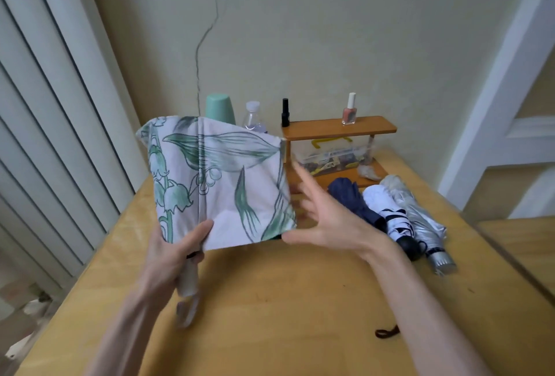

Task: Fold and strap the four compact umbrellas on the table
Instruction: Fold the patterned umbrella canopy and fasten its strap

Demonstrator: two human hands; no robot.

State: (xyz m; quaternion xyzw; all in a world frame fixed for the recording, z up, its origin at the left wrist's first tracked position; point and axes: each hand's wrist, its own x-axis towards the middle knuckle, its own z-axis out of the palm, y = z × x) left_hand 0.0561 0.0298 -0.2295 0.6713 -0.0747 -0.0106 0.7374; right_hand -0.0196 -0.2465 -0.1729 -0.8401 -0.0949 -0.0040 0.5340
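Observation:
My left hand (171,258) grips a floral umbrella (222,183) at the base of its canopy, just above its pale handle, and holds it upright above the table. The white fabric with green leaves and bell flowers hangs loose and spread out. My right hand (327,213) hovers just right of the fabric with fingers spread and straight, holding nothing. Three folded umbrellas lie side by side at the right: a navy umbrella (354,200), a white and black umbrella (390,213) and a silver umbrella (420,222).
A small wooden shelf (339,127) stands at the back of the wooden table (285,300), bearing two nail polish bottles over a clear plastic box (330,156). A green cup (220,109) and a plastic bottle (253,118) stand behind the fabric. A dark hair tie (387,331) lies near my right forearm.

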